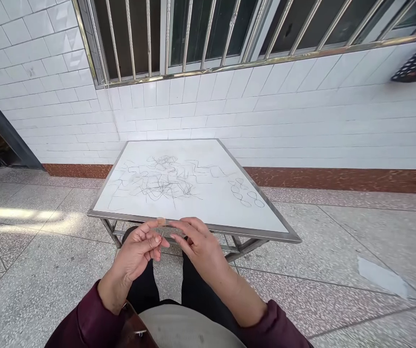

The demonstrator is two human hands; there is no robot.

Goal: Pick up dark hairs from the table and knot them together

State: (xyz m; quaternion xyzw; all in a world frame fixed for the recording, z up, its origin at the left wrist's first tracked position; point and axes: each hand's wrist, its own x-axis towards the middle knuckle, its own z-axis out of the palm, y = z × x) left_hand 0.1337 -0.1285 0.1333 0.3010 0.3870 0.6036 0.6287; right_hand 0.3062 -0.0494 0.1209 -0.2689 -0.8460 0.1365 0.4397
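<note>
My left hand (pixel 141 249) pinches a short piece of thin wire (pixel 162 233) between thumb and fingers, just in front of the table's near edge. Beside it, my right hand (pixel 200 246) has its fingers stretched toward the left fingertips, the thumb apart from them; I see nothing held in it. Beyond both hands, a tangled heap of thin dark wires (pixel 164 186) is spread over the white tabletop (pixel 208 212). Several wires bent into figure-eight loops (pixel 239 189) lie apart from the heap, toward the right edge.
A metal frame (pixel 266 200) edges the table, which stands near a white tiled wall (pixel 179 108). Window bars (pixel 188 36) run above. My legs (pixel 142 282) are partly under the table. A pale flat piece (pixel 382 276) lies on the speckled floor at right.
</note>
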